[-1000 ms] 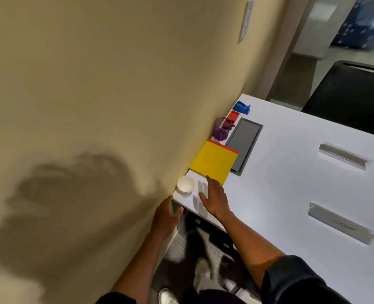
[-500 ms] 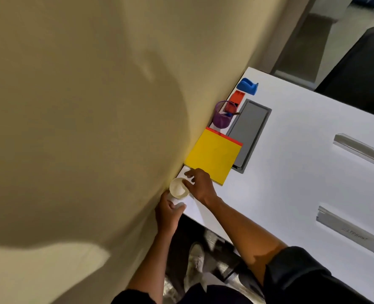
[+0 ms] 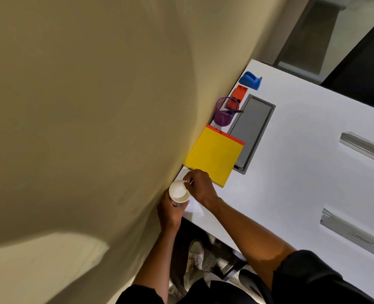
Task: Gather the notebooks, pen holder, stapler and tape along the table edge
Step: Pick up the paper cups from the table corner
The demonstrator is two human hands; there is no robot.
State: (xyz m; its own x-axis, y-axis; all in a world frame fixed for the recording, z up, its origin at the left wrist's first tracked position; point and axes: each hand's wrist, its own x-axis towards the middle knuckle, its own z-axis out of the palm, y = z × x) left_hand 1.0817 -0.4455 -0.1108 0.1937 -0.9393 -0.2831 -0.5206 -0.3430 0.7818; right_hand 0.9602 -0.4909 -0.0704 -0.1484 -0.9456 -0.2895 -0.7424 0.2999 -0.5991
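Lifted off the worktop (image 3: 291, 194) since before, paper cup (image 3: 179, 191) now clamped in my left hand (image 3: 170, 212), right hand (image 3: 200, 186) pinching its rim, clearing the wall-side edge.

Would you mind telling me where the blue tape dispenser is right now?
In the head view, the blue tape dispenser sits at the far end of the row along the wall, just beyond the red stapler.

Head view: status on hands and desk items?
Left hand holds white paper cup; right hand pinches its rim. Yellow notebook, purple mesh pen holder, red stapler, blue tape dispenser line the wall edge. Nothing blocking.
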